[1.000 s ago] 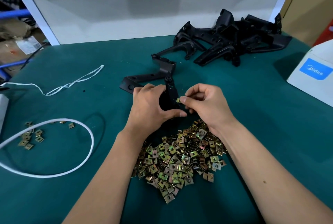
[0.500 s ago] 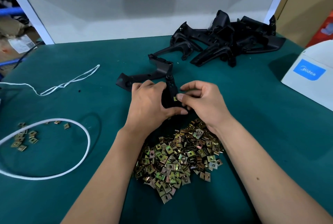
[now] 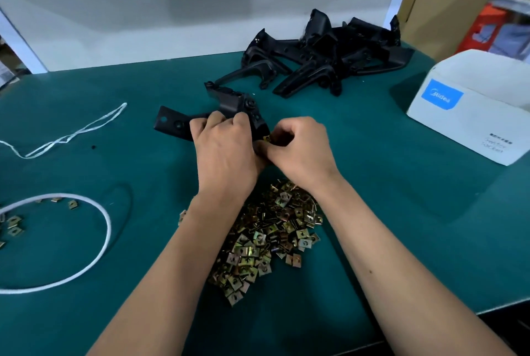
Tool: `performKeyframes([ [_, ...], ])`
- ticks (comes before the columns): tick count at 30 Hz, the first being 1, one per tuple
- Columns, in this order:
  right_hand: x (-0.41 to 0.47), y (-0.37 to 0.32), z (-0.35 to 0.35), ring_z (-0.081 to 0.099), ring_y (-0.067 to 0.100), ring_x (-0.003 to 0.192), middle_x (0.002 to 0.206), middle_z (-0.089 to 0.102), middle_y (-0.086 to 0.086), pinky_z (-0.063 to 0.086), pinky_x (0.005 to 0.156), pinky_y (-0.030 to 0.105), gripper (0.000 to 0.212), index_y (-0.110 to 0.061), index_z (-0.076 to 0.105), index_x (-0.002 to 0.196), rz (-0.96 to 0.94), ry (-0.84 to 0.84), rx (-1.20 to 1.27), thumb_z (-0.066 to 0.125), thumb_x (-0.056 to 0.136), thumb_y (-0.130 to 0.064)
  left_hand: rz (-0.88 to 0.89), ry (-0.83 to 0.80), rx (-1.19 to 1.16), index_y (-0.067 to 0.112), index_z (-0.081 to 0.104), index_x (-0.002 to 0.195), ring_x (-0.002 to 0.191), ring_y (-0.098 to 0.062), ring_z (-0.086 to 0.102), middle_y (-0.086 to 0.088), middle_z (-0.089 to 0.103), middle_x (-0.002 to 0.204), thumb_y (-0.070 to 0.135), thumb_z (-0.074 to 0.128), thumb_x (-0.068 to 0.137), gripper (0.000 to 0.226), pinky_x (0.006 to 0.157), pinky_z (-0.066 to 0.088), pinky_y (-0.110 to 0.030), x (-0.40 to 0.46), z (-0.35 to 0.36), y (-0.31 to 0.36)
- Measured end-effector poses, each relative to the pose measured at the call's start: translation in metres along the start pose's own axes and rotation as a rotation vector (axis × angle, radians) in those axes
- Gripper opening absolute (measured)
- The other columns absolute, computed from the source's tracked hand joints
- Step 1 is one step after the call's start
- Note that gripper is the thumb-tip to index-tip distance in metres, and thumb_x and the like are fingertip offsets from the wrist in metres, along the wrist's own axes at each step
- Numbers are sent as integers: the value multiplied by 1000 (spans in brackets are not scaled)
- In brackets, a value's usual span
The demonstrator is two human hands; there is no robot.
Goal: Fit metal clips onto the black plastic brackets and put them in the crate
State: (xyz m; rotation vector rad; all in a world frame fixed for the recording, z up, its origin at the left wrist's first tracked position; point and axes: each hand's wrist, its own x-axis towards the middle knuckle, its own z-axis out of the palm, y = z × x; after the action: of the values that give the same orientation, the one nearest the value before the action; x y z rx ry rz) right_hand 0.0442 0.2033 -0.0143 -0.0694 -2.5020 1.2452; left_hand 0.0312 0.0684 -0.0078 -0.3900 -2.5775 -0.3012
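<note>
— Where is the black plastic bracket point(image 3: 229, 106) being worked on?
— Mid-table on the green mat, an angled piece with a flat holed arm pointing left; a brass-coloured metal clip point(image 3: 266, 138) sits at its right end.
— The rest?
— A loose pile of clips point(image 3: 266, 238) lies just nearer; a heap of brackets point(image 3: 324, 57) lies tangled at the back.

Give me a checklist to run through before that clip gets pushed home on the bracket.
1. Left hand grips the black plastic bracket: ok.
2. Right hand pinches a small brass-coloured metal clip at the bracket: ok.
3. Clip fully seated: cannot tell, fingers hide it.
4. Pile of loose metal clips close by: ok.
5. Heap of black brackets waiting: ok.
6. Crate in view: not ok.
</note>
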Motion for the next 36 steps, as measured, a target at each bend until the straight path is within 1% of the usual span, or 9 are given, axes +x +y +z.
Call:
performKeyframes([
  [6,2,12,-44,64,15,69,71,71,-1,52,64,36,28,-12,71,74,94,-14,-31,85,78,-36,93,-90,31,15,43,81,92,-33,56,-4,48,69,35,72,75,36,90,28,-42,15,-6,40],
  [10,-7,30,-95,47,16,60,66,61,6,40,58,34,17,-9,68,83,163,246,48,76,81,-23,225,-136,-5,22,40,88,97,-29,57,-4,57,78,33,70,78,33,89,30,-42,20,-10,116],
  [16,-91,100,-218,62,5,56,71,75,-5,51,57,26,21,-23,69,100,256,565,55,79,82,-21,636,-269,-111,19,58,118,110,-27,59,-4,65,116,59,73,78,58,92,32,-43,-8,-10,248],
  [18,-139,126,-262,67,-2,62,71,75,-16,56,61,21,15,-26,71,93,316,703,53,81,85,-18,799,-242,-153,23,62,117,112,-26,59,-2,67,114,55,73,83,48,95,31,-42,-30,-9,293],
  [22,-245,181,-330,74,21,72,80,78,3,64,69,38,22,-5,72,112,541,876,151,74,92,-14,1162,-235,-231,27,67,108,108,-22,62,3,70,107,25,64,91,18,98,33,-39,-96,-2,378],
  [25,-304,222,-346,65,12,57,69,74,1,57,57,28,22,2,71,111,736,853,50,73,94,-13,1290,-354,-253,24,66,117,116,-21,61,2,69,116,18,56,95,25,102,35,-39,-142,16,415],
  [29,-350,262,-335,65,21,77,91,75,19,55,78,40,26,-2,75,108,935,697,-104,81,89,-19,1336,-586,-224,22,65,120,123,-26,56,-1,67,122,14,51,99,27,112,32,-44,-180,52,429],
  [33,-367,271,-323,61,6,69,83,74,12,50,62,10,19,-4,74,101,935,567,-52,83,83,-4,1289,-751,-261,18,62,118,119,-33,55,-7,64,118,4,54,93,30,108,33,-48,-196,78,425],
  [36,-369,267,-327,63,3,73,80,74,-4,48,62,7,30,-14,72,97,905,546,69,83,78,6,1188,-838,-362,16,60,116,115,-32,58,-7,64,116,12,65,89,28,102,39,-45,-195,85,424],
])
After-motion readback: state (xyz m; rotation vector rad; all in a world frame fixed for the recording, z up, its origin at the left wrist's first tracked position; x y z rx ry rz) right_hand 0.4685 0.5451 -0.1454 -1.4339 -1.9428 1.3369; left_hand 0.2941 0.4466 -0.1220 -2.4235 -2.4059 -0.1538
